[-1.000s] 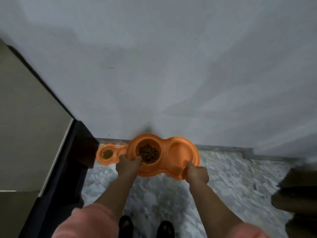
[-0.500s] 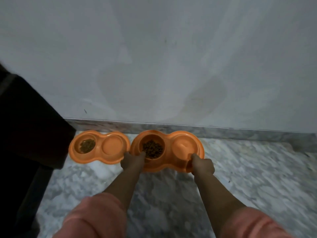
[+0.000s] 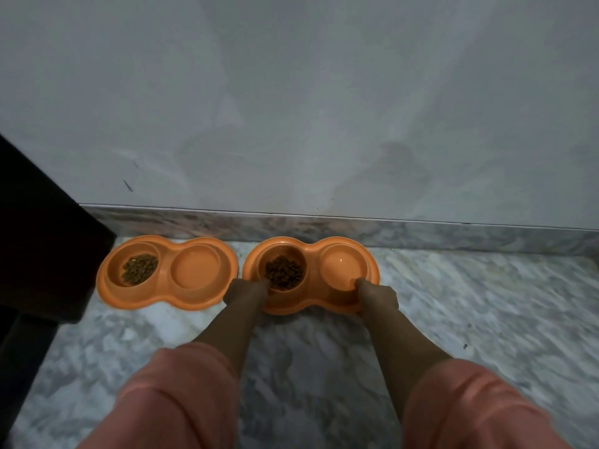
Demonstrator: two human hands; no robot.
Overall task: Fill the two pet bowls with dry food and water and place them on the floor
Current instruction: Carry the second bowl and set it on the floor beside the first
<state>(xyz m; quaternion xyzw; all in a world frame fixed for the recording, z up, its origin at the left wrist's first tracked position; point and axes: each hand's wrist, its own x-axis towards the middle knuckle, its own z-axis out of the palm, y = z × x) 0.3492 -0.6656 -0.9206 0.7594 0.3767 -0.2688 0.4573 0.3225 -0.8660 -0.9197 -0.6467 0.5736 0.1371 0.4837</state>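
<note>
With the left bowl (image 3: 168,273) already on the floor (image 3: 486,312), my left hand (image 3: 243,291) and right hand (image 3: 377,296) grip the filled right bowl (image 3: 311,277) at its near rim, apparently just short of release.

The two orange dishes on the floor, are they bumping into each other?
Apart. The head view shows a thin strip of marble floor between the left dish and the right dish, which both hands hold.
</note>
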